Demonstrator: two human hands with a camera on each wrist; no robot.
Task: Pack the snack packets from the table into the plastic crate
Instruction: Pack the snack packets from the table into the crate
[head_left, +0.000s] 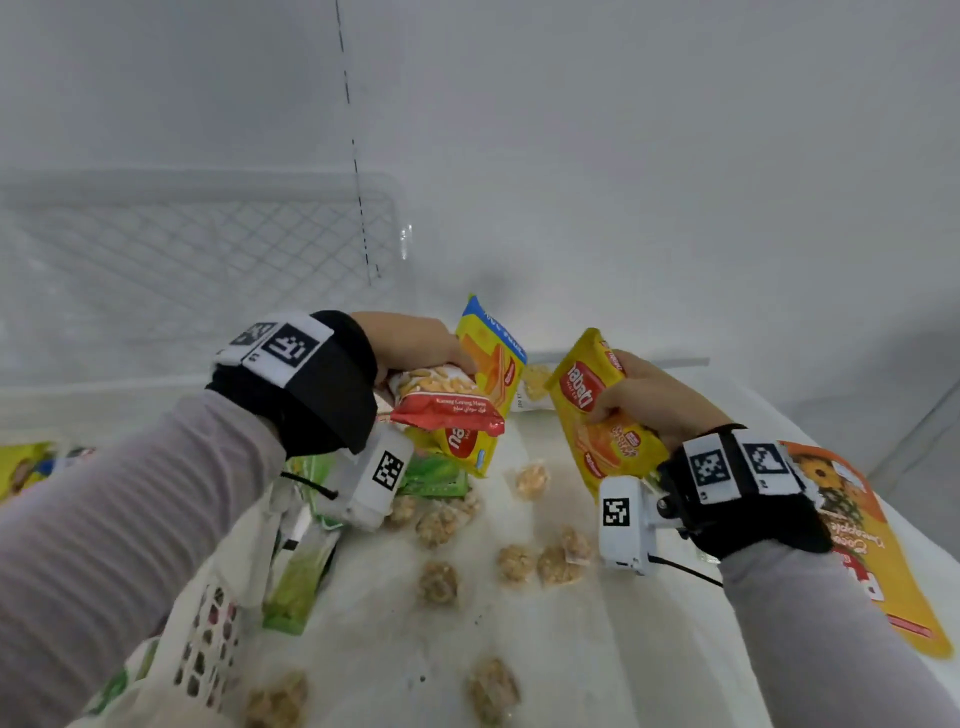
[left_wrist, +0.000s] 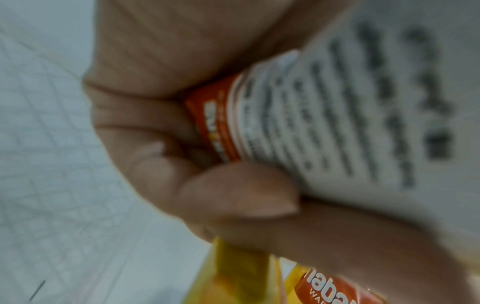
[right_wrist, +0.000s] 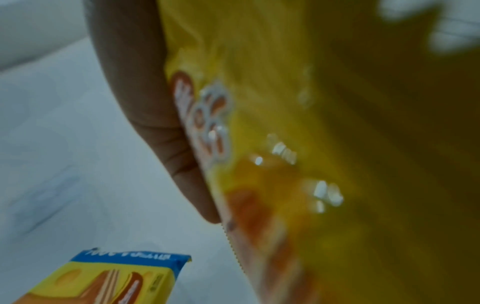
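My left hand (head_left: 415, 343) grips two packets together above the table: a red peanut packet (head_left: 447, 400) and, behind it, a yellow wafer packet with a blue end (head_left: 493, 358). In the left wrist view my fingers (left_wrist: 233, 195) curl round the peanut packet's white printed back (left_wrist: 350, 113), with the yellow wafer packet (left_wrist: 233, 271) below. My right hand (head_left: 649, 400) grips a second yellow wafer packet (head_left: 597, 415), which fills the right wrist view (right_wrist: 311, 144). A pale lattice-walled plastic crate (head_left: 208, 249) stands at the far left, beyond both hands.
Several small clear packets of brown clusters (head_left: 436, 582) lie scattered on the white table (head_left: 571, 649). Green packets (head_left: 301, 571) lie under my left wrist beside a white perforated basket (head_left: 208, 639). A large orange packet (head_left: 872, 545) lies at the right edge.
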